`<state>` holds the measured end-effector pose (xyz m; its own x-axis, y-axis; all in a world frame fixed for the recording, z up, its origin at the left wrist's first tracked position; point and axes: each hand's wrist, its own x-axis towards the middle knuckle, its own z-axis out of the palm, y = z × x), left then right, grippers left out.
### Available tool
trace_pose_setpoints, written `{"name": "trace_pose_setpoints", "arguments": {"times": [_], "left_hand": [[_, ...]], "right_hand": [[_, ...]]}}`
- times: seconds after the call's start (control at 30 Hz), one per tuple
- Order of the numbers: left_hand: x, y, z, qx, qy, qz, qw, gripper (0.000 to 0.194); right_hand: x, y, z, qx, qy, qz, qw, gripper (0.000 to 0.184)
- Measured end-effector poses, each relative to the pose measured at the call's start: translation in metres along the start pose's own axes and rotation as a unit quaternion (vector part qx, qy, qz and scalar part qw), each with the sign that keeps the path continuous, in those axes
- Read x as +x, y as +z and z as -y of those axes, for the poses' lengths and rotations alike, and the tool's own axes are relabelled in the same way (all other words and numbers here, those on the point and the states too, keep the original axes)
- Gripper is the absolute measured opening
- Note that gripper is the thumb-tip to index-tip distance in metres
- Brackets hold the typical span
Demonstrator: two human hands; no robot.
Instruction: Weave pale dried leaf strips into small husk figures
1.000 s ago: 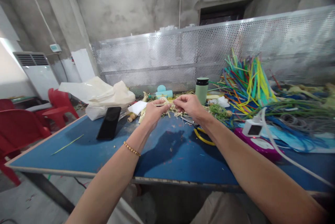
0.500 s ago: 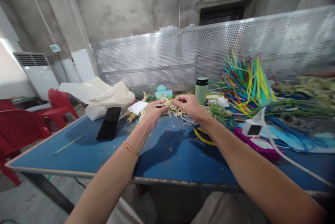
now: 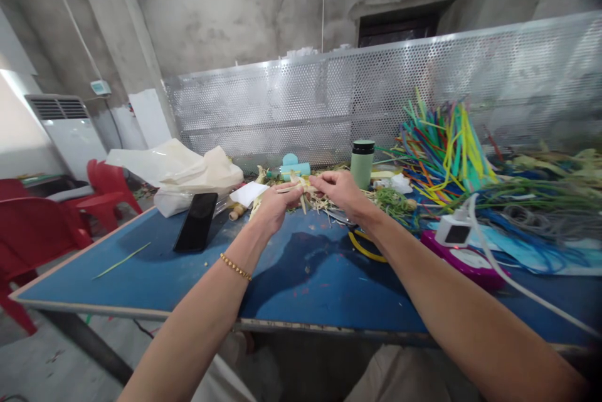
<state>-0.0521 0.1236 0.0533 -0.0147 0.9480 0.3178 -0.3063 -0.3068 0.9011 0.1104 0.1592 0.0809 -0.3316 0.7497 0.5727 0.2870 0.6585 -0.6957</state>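
Observation:
Pale flat strips [image 3: 303,187], looking like straw or husk, cross each other between my two hands above the blue table. My left hand [image 3: 273,206] is closed on them from the left, thumb and fingers pinched together. From the right, my right hand [image 3: 339,190] meets the strips with its fingertips in a pinch. Where exactly the strips end is hard to make out against similar pale scraps [image 3: 324,202] lying behind. Under my right wrist lie scissors with yellow handles [image 3: 364,246], partly covered by the forearm.
A black phone [image 3: 196,222] leans by a crumpled white bag [image 3: 202,173]. Behind stands a green bottle [image 3: 362,163]. At right lie colourful strips [image 3: 446,145], a purple power strip [image 3: 463,261] with a white charger [image 3: 453,231] and its cable. A perforated metal panel [image 3: 282,101] closes the back.
My hands stay in nearly the same place. My right fingertips have come slightly closer to the left ones, and the pale strips between them have shifted.

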Motion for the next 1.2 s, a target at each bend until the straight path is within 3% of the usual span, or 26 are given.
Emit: {"name": "trace_pose_setpoints", "arguments": {"times": [0.27,0.53,1.2], "left_hand": [[-0.0052,0.0042,-0.0029,0.016,-0.027,0.059,0.998,0.027],[-0.0017,0.0019,-0.0006,0.000,-0.032,0.070,0.997,0.027],[-0.0023,0.0019,-0.0015,0.047,-0.017,0.093,0.994,0.024]], "right_hand": [[-0.0001,0.0018,-0.0050,0.167,0.055,0.035,0.984,0.046],[-0.0015,0.0035,-0.0008,0.186,0.083,0.013,0.979,0.044],[0.0002,0.0013,-0.0007,0.182,0.078,-0.012,0.980,0.034]]}}
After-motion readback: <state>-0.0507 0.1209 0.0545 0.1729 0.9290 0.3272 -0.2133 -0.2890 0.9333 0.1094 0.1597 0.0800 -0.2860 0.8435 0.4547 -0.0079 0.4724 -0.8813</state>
